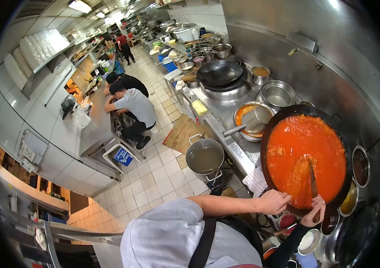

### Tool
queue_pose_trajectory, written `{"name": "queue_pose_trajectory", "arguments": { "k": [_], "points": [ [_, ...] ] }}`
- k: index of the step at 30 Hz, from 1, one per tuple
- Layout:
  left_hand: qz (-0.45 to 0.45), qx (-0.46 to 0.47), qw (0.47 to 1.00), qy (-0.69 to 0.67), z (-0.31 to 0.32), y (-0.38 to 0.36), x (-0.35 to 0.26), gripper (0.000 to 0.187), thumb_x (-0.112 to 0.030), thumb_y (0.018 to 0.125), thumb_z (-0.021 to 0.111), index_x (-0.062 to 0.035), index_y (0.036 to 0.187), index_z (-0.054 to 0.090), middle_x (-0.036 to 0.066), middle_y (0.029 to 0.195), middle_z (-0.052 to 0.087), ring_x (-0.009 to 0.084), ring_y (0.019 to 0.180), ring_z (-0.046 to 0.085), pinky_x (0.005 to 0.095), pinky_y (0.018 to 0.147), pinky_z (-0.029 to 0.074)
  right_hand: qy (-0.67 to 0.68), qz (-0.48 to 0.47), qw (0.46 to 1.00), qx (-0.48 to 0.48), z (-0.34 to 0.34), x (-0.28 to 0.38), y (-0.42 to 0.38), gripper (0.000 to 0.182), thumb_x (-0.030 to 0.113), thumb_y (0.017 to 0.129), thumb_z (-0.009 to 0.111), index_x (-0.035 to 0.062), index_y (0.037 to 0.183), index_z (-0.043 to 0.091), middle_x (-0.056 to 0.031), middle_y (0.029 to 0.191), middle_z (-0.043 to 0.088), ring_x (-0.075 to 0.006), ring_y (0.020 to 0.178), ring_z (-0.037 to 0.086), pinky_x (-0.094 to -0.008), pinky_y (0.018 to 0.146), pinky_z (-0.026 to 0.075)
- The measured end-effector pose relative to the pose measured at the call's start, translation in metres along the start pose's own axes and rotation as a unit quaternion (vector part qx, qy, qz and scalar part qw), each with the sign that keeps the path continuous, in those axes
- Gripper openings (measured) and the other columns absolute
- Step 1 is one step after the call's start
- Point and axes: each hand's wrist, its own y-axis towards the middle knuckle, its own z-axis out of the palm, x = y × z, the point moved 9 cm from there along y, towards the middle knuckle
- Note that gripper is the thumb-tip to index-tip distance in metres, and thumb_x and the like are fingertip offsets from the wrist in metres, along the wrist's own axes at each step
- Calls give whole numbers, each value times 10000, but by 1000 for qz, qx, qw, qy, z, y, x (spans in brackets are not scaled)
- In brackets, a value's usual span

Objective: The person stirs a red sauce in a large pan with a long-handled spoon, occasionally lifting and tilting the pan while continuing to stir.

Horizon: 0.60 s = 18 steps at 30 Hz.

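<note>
A large dark wok [267,178] holds bright orange-red sauce [306,147], thicker and pulpy along a streak in the middle. My right hand [314,211], below a black sleeve, is closed round the handle of a long-handled stirring tool [313,183]. Its head is sunk in the sauce, so its kind is hidden. My left hand [275,202] is curled into a fist at the wok's near edge; whatever its fingers hold is hidden. Just beside it lies a striped cloth [255,181].
A bowl with a strainer [257,119], a steel pot [278,94] and a black wok [220,73] stand along the counter. A big pot [204,156] sits low beside it. Small bowls [350,198] flank the wok. Two people [132,105] lean over the opposite table [95,127].
</note>
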Motion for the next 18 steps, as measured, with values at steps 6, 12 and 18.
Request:
{"name": "queue_pose_trajectory", "arguments": {
  "k": [6, 12, 18],
  "points": [
    [24, -53, 998, 18, -6, -3, -4, 232, -207, 946, 708, -27, 1030, 589, 152, 876, 660, 373, 749, 733, 491, 629, 583, -22, -2, 999, 25, 18, -43, 20, 252, 50, 1133, 538, -10, 892, 575, -101, 882, 580, -234, 923, 598, -526, 1159, 486],
    [15, -41, 999, 15, -8, -2, -3, 193, -190, 968, 698, -32, 998, 591, 155, 832, 651, 383, 712, 722, 498, 627, 584, -54, -7, 998, 26, 0, -49, 34, 235, 23, 1124, 551, -18, 895, 580, -104, 882, 587, -227, 911, 597, -505, 1149, 495],
    [-9, -25, 1000, 2, -8, -3, -1, 206, -198, 997, 680, -14, 1010, 588, 189, 831, 660, 422, 719, 718, 534, 633, 579, -64, -12, 998, 2, -28, -17, 8, 257, 8, 1126, 539, -26, 874, 576, -108, 878, 593, -221, 890, 592, -505, 1134, 510]
  ]
}}
